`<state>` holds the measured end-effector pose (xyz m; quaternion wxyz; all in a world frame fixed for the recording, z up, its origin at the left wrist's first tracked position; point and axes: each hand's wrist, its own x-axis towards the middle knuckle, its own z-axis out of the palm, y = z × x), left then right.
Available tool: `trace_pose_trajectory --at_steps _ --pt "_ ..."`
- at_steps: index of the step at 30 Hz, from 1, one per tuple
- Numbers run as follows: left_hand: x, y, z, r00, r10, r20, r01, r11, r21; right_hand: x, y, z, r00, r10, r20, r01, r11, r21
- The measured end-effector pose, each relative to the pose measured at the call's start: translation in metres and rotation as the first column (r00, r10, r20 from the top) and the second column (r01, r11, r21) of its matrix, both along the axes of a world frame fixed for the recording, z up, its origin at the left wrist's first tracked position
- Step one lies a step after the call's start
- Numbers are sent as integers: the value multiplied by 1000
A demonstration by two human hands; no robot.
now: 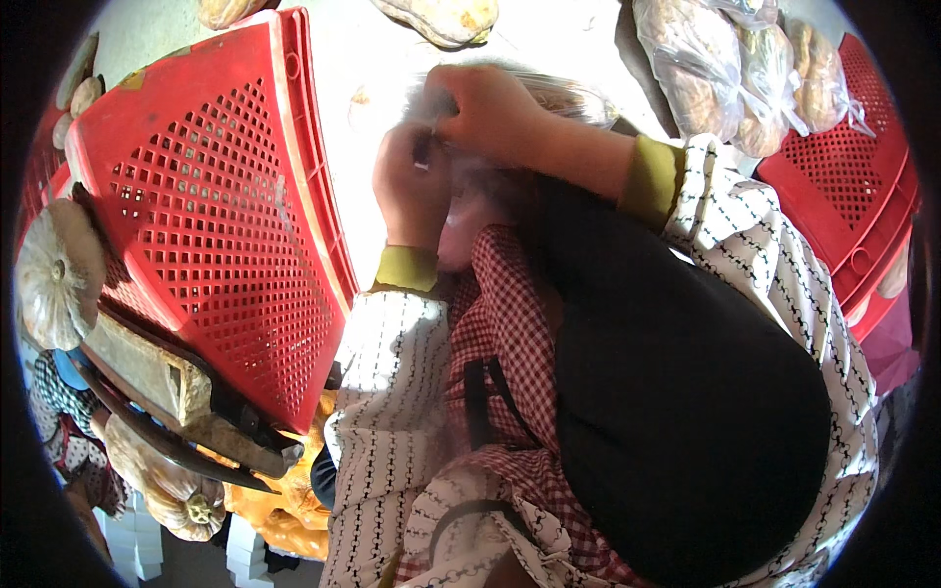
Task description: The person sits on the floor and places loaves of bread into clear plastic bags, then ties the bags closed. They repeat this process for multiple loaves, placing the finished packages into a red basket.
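Note:
My left hand (412,192) and my right hand (491,112) meet close together over a brightly lit white surface. Both have their fingers curled in on the gathered part of a clear plastic bag (577,99). The bag lies behind my right hand and wrist, with something brownish inside, mostly hidden. A small dark item (422,149) with a pale edge shows at the fingers of my left hand; what it is, I cannot tell. Glare and blur hide the fingertips.
A large red perforated plastic crate (213,213) stands at left, beside a grey-green pumpkin (60,272). Bagged squashes (695,81) lie upper right, near another red crate (831,176). An unbagged squash (448,18) lies at the top. Another person's patterned clothing (81,456) shows lower left.

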<state>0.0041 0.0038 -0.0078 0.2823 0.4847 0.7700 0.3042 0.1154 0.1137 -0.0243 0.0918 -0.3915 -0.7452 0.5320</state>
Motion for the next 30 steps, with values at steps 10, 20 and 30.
trace_pose_trajectory --at_steps 10,20,30 --pt "7 -11 0 826 410 386 -365 912 -188 4 12 -5 973 117 -201 -159 965 -209" --pt "5 -5 -4 929 292 228 -256 951 -173 4 9 -8 976 126 -179 -135 990 -37" --pt "-21 -4 -5 417 566 711 -240 823 -514 6 10 -3 883 451 -130 -298 753 586"
